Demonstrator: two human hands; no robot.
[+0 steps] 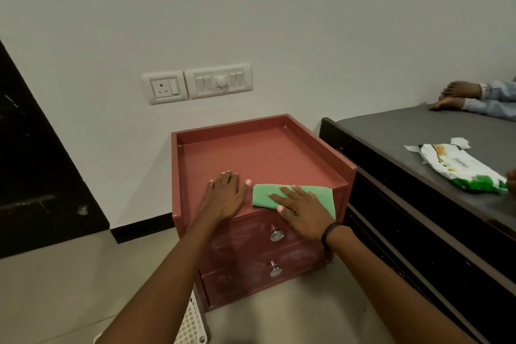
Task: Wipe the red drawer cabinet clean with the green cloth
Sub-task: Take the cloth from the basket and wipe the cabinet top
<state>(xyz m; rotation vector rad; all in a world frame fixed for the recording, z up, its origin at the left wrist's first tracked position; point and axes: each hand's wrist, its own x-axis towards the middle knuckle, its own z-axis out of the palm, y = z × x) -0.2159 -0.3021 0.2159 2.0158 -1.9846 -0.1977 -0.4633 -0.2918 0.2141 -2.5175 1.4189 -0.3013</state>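
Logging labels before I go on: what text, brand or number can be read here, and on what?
Wipes packet on the dark bed platform: printed wording, too blurred to read.
Switch panel and wall socket: no markings visible.
Red cabinet, green cloth: no text.

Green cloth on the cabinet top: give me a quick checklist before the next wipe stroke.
1. Right hand flat on the green cloth: ok.
2. Left hand braced on the red drawer cabinet, clear of the cloth: ok.
3. Cabinet top free of objects ahead of the cloth: ok.
4. Cloth lying flat, not bunched: ok.
5. Drawer fronts clean: not ok, pale smears show around the upper knob.
6. Cloth damp: cannot tell.
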